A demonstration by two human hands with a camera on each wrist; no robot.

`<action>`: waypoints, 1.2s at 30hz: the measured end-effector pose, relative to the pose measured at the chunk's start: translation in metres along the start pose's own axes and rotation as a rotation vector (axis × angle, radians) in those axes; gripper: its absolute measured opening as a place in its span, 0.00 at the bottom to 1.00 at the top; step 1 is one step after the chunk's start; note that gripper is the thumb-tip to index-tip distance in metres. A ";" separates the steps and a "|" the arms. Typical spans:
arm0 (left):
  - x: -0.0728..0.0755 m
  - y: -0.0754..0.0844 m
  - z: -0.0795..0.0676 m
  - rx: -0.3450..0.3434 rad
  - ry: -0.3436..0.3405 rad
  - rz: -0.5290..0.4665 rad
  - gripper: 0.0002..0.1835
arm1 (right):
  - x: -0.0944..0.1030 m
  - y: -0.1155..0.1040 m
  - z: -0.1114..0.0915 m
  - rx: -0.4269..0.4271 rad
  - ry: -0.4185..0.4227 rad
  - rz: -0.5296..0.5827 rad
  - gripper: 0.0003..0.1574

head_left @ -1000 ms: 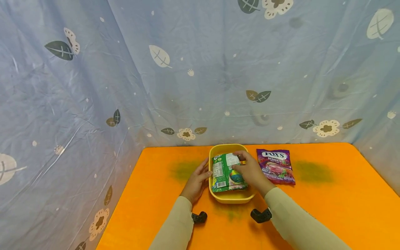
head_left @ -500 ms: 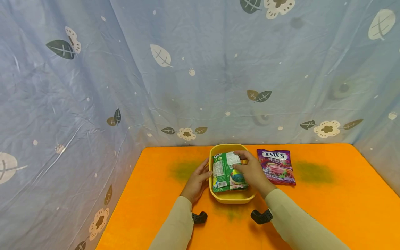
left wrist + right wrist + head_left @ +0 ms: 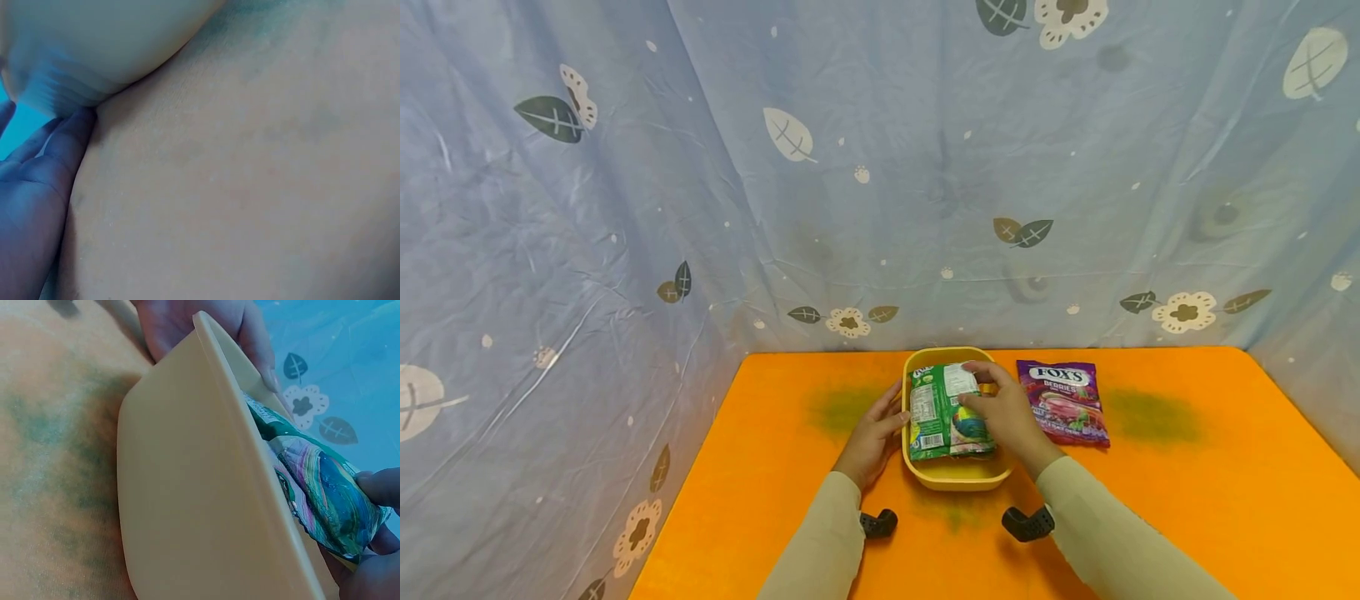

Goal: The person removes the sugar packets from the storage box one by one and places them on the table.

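A yellow plastic basin [image 3: 958, 483] stands on the table. A green candy bag [image 3: 936, 417] lies tilted in it, back label and barcode facing up. My right hand [image 3: 1003, 412] pinches the bag's right side; in the right wrist view, the thumb [image 3: 381, 486] is on the bag's upper face and fingers are below. My left hand [image 3: 872, 433] holds the basin's left wall, thumb at the rim and fingers along the outside. In the left wrist view, the fingers [image 3: 72, 134] touch the basin's underside [image 3: 119, 44]. The basin's inner floor is mostly hidden by the bag.
A purple Fox's Berries candy bag [image 3: 1063, 404] lies flat right of the basin. The orange table [image 3: 760, 500] has greenish stains. A blue patterned curtain [image 3: 880, 167] hangs behind and at both sides. Black wrist devices [image 3: 1028, 524] are at both wrists.
The green bag's top edge has risen very slightly in my right hand. My left hand keeps its place on the basin, and the purple bag has not moved.
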State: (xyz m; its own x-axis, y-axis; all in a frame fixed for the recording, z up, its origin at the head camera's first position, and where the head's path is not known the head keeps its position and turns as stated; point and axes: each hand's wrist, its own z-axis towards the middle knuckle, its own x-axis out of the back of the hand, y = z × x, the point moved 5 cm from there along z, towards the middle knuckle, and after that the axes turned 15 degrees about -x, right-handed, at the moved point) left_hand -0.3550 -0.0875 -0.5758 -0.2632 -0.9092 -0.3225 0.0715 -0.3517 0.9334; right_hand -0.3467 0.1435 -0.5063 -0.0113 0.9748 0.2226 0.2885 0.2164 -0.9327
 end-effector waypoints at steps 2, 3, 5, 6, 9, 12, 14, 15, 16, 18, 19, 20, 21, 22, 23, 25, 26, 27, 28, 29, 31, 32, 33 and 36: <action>0.000 0.000 0.000 -0.004 -0.005 -0.002 0.37 | 0.000 -0.001 -0.001 0.008 0.002 0.008 0.31; 0.001 0.000 0.000 -0.003 -0.006 -0.003 0.37 | 0.000 -0.001 -0.001 0.011 0.003 0.011 0.31; 0.001 0.000 0.000 -0.004 -0.008 -0.002 0.37 | 0.000 -0.002 -0.002 0.017 0.002 0.013 0.31; 0.001 0.000 -0.001 -0.002 -0.007 -0.004 0.37 | 0.000 -0.003 -0.002 0.020 0.004 0.012 0.31; 0.001 -0.001 -0.001 -0.002 -0.003 -0.008 0.37 | 0.002 -0.005 -0.004 0.026 0.011 0.009 0.31; 0.001 -0.002 -0.001 -0.001 0.001 -0.017 0.37 | 0.006 -0.008 -0.005 0.028 0.025 0.011 0.31; 0.001 -0.002 -0.001 -0.002 0.000 -0.022 0.37 | 0.010 -0.009 -0.005 0.031 0.032 0.011 0.31; 0.001 -0.003 -0.001 0.000 0.001 -0.025 0.37 | 0.012 -0.009 -0.006 0.032 0.032 0.011 0.31; 0.001 -0.003 0.000 0.001 0.001 -0.027 0.37 | 0.015 -0.009 -0.006 0.032 0.034 0.013 0.31; 0.001 -0.003 0.000 0.003 0.002 -0.029 0.37 | 0.019 -0.009 -0.006 0.042 0.036 0.013 0.32; 0.001 -0.004 0.000 0.000 0.000 -0.028 0.37 | 0.022 -0.009 -0.006 0.045 0.035 0.016 0.32; 0.001 -0.004 0.001 -0.001 -0.002 -0.028 0.36 | 0.024 -0.009 -0.006 0.050 0.038 0.015 0.32; 0.001 -0.004 0.001 -0.002 -0.003 -0.028 0.36 | 0.026 -0.010 -0.006 0.054 0.039 0.019 0.32; 0.001 -0.004 0.001 -0.001 -0.003 -0.027 0.36 | 0.028 -0.010 -0.005 0.059 0.042 0.025 0.33; 0.001 -0.004 0.001 -0.002 -0.004 -0.025 0.36 | 0.030 -0.011 -0.005 0.063 0.045 0.029 0.33; 0.001 -0.004 0.000 -0.005 -0.007 -0.024 0.36 | 0.035 -0.011 -0.005 0.063 0.053 0.037 0.33; 0.001 -0.004 0.000 -0.004 -0.006 -0.027 0.36 | 0.037 -0.011 -0.005 0.062 0.059 0.040 0.34; 0.001 -0.003 0.000 -0.005 -0.005 -0.024 0.36 | 0.040 -0.010 -0.005 0.058 0.060 0.044 0.34; 0.001 -0.003 0.000 -0.005 -0.004 -0.025 0.36 | 0.042 -0.010 -0.005 0.053 0.065 0.042 0.34; 0.001 -0.003 0.000 -0.006 -0.004 -0.026 0.36 | 0.045 -0.009 -0.006 0.050 0.070 0.039 0.34; 0.001 -0.003 0.000 -0.004 -0.004 -0.031 0.35 | 0.051 -0.008 -0.006 0.048 0.078 0.034 0.35; 0.001 -0.003 0.000 -0.004 -0.004 -0.032 0.36 | 0.054 -0.008 -0.006 0.047 0.083 0.030 0.35; 0.001 -0.003 0.000 -0.003 -0.005 -0.032 0.36 | 0.057 -0.008 -0.006 0.046 0.090 0.023 0.35; 0.001 -0.003 0.000 -0.001 -0.006 -0.035 0.35 | 0.065 -0.009 -0.005 0.045 0.112 0.020 0.36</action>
State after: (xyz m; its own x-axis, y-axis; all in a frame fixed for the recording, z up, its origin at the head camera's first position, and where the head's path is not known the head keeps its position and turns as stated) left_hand -0.3559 -0.0873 -0.5789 -0.2712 -0.8952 -0.3537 0.0633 -0.3832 0.9215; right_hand -0.3450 0.2045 -0.4823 0.1012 0.9674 0.2320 0.2442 0.2019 -0.9485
